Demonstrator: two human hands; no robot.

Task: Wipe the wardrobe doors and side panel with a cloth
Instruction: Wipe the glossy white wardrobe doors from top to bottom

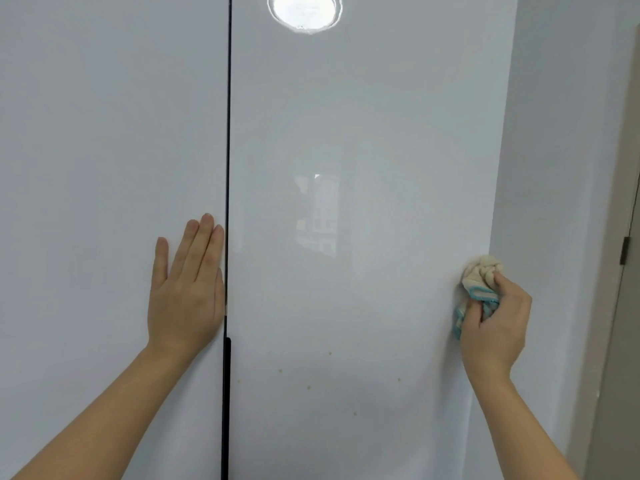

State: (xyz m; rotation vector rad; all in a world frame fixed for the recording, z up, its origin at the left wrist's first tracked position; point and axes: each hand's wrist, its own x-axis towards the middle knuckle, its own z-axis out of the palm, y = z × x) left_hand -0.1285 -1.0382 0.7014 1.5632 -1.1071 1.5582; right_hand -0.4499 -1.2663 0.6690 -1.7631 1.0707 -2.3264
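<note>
Head view: at 8 o'clock the left hand point(185, 289) lies flat on the left door point(104, 133), 4 fingers straight and together, thumb apart, likely bracing it against the push; at 4 o'clock the right hand point(495, 327) clamps the bunched cloth point(479, 275) against the right door point(346, 133) at its outer edge, beside the side panel point(540, 168); both doors are closed, so the contents are hidden.

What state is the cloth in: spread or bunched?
Bunched. The cloth is crumpled into a wad gripped by the right hand, folds bulging out above it.
</note>
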